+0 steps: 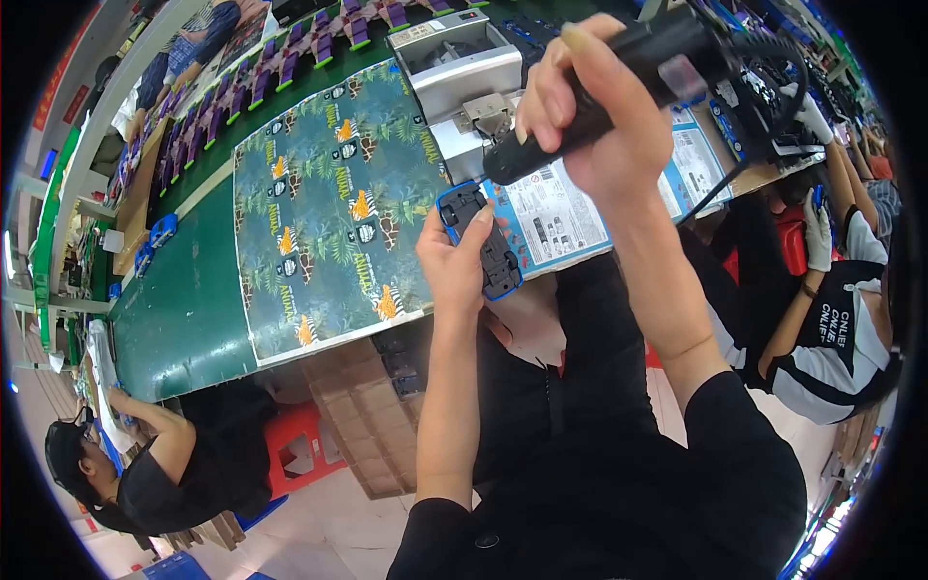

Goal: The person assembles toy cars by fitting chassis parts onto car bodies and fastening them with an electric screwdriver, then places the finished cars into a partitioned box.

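My left hand (455, 253) is closed on a toy car (499, 259), turned so its black underside faces up and its blue body shows at the rim. The thumb lies across the underside. Wrapped around a black electric screwdriver (597, 114) is my right hand (619, 135). The tool slants down to the left, and its tip meets the car's far end or hovers just over it; I cannot tell which. Right behind the car stands a grey metal box-shaped machine (454, 72), perhaps a screw feeder.
A patterned animal-print sheet (333, 208) covers the green bench (179, 324). Printed blue-and-white card (551, 217) lies right of the car. Purple parts (290, 63) line the back. The tool's black cable (720, 188) hangs at right. One co-worker (155, 445) sits left, another (831, 329) right.
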Demonstrator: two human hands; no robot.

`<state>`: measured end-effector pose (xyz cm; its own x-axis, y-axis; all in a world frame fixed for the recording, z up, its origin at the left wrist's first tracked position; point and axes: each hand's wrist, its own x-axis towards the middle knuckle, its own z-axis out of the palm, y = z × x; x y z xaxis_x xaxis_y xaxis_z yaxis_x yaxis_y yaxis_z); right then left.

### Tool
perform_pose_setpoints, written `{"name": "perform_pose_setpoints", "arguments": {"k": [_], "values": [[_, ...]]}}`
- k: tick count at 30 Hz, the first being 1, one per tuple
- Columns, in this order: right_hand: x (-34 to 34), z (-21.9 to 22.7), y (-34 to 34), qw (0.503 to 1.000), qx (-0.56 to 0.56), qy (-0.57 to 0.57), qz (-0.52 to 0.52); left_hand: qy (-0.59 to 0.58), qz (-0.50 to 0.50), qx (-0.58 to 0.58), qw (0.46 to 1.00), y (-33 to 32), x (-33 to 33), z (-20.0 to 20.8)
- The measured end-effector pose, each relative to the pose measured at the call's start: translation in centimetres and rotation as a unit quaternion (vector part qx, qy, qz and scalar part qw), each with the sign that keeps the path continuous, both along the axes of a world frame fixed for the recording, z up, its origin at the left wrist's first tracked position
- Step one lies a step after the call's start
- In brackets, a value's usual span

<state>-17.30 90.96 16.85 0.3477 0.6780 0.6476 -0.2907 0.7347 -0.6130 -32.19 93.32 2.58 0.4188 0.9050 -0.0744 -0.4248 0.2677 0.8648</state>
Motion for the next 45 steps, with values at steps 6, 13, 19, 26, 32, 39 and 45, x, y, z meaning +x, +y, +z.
{"name": "perform_pose_setpoints", "arguments": {"k": [6,13,19,26,32,39,45], "values": [[-2.1,-1.6,-0.3,0.999,0.0,0.026,-0.027,0.018,0.006,0.011,1.0,-0.1,0.0,0.1],[-2.8,-2.2,-0.1,0.998,-0.021,0.004,-0.054,0.016,-0.021,0.004,1.0,0.1,-0.4,-0.1],[-2.6,-2.7,-0.5,0.985,-0.081,-0.137,-0.065,0.0,-0.033,0.007,0.999,-0.4,-0.5,0.6],[-2.3,-3.7,-0.3,0.992,-0.081,-0.099,0.02,0.006,-0.026,0.005,1.0,-0.3,-1.1,0.0],[-1.6,-3.5,-0.1,0.984,-0.093,-0.148,0.02,-0.002,-0.02,-0.001,1.0,-0.4,-1.0,0.2],[-2.2,-3.7,0.3,0.987,-0.075,-0.145,-0.005,0.001,-0.022,0.008,1.0,-0.5,-0.9,0.3],[-2.8,-2.9,0.7,0.977,0.021,-0.199,-0.074,-0.026,-0.034,0.017,0.999,-0.2,-1.7,-0.5]]}}
